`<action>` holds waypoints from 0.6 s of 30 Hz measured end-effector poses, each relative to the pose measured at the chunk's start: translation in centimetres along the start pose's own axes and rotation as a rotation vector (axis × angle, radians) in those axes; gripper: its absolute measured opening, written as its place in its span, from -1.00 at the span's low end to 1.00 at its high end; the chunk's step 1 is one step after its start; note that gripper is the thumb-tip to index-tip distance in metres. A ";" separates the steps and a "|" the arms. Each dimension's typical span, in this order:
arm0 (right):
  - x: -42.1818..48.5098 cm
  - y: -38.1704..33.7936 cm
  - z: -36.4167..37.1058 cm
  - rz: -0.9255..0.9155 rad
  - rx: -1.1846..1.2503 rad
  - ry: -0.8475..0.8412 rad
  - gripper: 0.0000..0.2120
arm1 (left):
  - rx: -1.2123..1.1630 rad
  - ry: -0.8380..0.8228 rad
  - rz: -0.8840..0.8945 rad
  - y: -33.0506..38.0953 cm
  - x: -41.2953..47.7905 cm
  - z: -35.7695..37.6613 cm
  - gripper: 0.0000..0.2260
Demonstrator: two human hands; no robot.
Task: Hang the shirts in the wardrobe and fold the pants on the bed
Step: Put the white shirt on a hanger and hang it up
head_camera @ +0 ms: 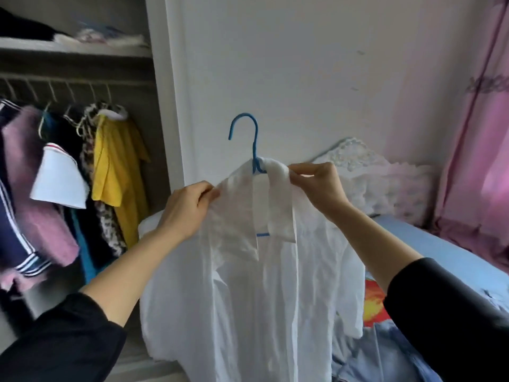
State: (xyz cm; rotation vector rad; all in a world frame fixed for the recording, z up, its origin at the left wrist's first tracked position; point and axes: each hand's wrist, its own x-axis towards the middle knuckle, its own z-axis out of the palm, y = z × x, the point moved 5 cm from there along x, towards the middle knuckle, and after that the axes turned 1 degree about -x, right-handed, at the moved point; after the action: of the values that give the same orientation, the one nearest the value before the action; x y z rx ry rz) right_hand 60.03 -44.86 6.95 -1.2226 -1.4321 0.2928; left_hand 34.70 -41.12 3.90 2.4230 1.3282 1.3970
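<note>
shirt [248, 285]: white, on blue hanger [254, 150]
left hand [187, 208]: fingers pinch left collar
right hand [316, 186]: fingers pinch right collar

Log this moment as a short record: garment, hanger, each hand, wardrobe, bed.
garment: white shirt, draped on the hanger, held up in front of the wall
hanger: blue hanger, hook free, not on the rail
left hand: pinches the shirt beside the collar
right hand: pinches the collar
wardrobe: open; yellow shirt among clothes hanging on the rail
bed: blue denim garment lies on it
</note>
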 end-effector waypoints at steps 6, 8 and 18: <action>3.0 -2.5 8.2 0.002 0.240 -0.112 -0.88 | 0.075 0.118 0.058 -6.8 2.1 -5.4 -0.79; 4.3 -3.6 10.8 -0.017 0.192 -0.166 -0.86 | 0.067 0.130 0.073 -9.0 2.7 -6.8 -0.80; 11.7 -7.3 25.7 -0.144 -0.294 -0.455 -0.62 | -0.040 0.049 -0.013 -19.3 6.9 -7.8 -0.80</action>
State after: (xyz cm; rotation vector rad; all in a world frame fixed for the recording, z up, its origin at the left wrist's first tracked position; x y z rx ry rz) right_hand 37.36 -27.12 11.68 -1.3325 -2.0023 0.2788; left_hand 18.05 -26.87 5.10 2.3656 1.3101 1.4741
